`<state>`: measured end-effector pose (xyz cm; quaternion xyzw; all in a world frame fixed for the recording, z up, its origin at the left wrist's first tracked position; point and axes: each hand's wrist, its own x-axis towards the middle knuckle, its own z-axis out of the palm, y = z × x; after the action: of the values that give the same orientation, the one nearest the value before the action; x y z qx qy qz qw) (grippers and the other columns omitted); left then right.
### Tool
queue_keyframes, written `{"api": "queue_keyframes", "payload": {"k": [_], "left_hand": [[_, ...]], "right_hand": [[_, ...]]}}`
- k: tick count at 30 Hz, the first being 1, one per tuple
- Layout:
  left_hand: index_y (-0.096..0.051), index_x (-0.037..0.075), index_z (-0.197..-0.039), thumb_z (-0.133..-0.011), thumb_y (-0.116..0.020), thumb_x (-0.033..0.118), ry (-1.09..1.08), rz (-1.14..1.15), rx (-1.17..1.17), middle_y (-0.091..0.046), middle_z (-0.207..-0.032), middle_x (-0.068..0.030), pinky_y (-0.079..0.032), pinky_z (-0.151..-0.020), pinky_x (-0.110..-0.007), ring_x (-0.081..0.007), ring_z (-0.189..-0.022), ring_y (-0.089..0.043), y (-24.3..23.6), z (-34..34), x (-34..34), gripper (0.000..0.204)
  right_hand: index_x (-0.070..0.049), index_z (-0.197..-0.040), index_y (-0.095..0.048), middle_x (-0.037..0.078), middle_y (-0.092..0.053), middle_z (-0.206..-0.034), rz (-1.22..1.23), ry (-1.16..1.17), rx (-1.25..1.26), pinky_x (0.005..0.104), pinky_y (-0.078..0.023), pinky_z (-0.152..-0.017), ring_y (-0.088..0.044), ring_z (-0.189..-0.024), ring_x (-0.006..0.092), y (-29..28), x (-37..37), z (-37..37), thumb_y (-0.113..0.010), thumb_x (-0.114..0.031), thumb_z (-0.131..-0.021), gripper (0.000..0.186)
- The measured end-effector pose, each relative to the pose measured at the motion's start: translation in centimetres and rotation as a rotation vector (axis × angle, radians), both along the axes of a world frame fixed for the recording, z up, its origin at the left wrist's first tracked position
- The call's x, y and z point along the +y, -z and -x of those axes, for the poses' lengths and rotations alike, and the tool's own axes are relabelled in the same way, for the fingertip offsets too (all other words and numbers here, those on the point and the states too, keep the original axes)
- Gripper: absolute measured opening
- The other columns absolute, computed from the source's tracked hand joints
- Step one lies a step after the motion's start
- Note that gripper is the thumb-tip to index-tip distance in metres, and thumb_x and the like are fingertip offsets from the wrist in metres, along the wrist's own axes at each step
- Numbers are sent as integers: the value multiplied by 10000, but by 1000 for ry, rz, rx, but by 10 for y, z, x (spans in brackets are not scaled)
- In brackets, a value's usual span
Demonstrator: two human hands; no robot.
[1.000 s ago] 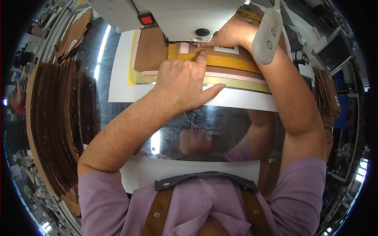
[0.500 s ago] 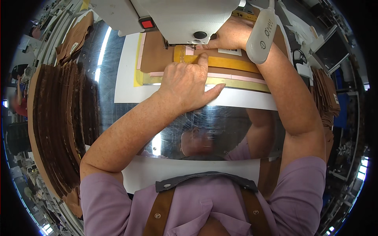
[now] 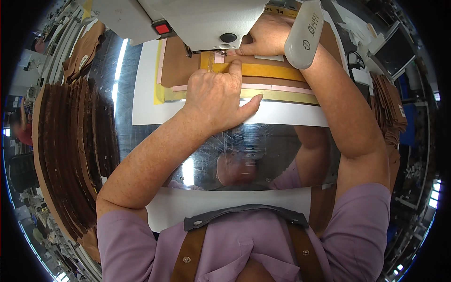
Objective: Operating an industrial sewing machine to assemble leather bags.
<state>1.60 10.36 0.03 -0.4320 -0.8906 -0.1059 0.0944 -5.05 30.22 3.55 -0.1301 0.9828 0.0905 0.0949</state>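
Observation:
Under the head of a white sewing machine [image 3: 206,23] lies a flat brown panel [image 3: 181,61] with a yellow strip [image 3: 275,72] across it and pink strips [image 3: 188,88] near its edges. My left hand [image 3: 213,96] rests on this layered work, its index fingertip pressing the yellow strip just in front of the presser foot; the thumb stands out to the right and the other fingers are bent. Beyond it, my right hand [image 3: 268,37] lies on the brown panel with its thumb stretched toward the needle area. The machine head and a white lamp [image 3: 304,35] partly hide its fingers.
A thick stack of dark brown pieces [image 3: 70,150] stands at the left, with a brown piece [image 3: 84,49] behind it. More brown pieces [image 3: 387,103] are piled at the right, near a dark screen [image 3: 394,51]. A shiny metal plate [image 3: 253,157] lies in front of the work.
The whole view has shifted slightly, so the machine and work appear farther left. Both hands keep nearly the same places on the panel near the needle area.

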Motion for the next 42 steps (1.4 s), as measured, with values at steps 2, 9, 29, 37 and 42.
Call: {"api": "queue_keyframes", "payload": {"k": [2,9,29,37,42], "left_hand": [[-495,-162,-1389,-874,-626,540,-1,-4,-1,-598,-514,-114,-515,-543,-423,-294,-481,-632,1,-2,1,880],[-543,-117,-1357,-876,-615,534,-3,21,-34,-605,-524,-125,-524,-564,-446,-311,-505,-646,-1,0,1,813],[-584,-62,-1330,-843,-639,533,1,10,-52,-642,-594,-158,-526,-657,-465,-339,-598,-673,-2,7,4,770],[-640,-47,-1256,-809,-690,490,46,-67,-29,-631,-579,-135,-502,-626,-440,-312,-556,-634,-3,-11,-9,701],[-660,-40,-1209,-804,-704,476,57,-40,-54,-617,-565,-98,-446,-649,-404,-264,-514,-574,-8,-23,-18,657]], "right_hand": [[-166,-1548,-447,53,-389,-1623,17,-8,17,388,-307,-1230,-416,-1457,241,1,5,0,-510,-811,-872,936],[-120,-1307,-648,146,-702,-1178,386,-84,97,430,-521,-989,-672,-1115,298,5,14,-5,-731,-461,-870,561],[-112,-1358,-636,187,-689,-1276,737,-326,263,400,-465,-1098,-666,-1189,316,50,45,31,-708,-373,-907,526],[-164,-1087,-744,56,-748,-1064,330,-55,346,416,-549,-914,-695,-999,229,21,5,-23,-652,-247,-907,218],[-114,-1238,-699,82,-633,-1330,219,50,99,438,-417,-1128,-553,-1287,265,-4,-12,-46,-487,-352,-984,408]]}}
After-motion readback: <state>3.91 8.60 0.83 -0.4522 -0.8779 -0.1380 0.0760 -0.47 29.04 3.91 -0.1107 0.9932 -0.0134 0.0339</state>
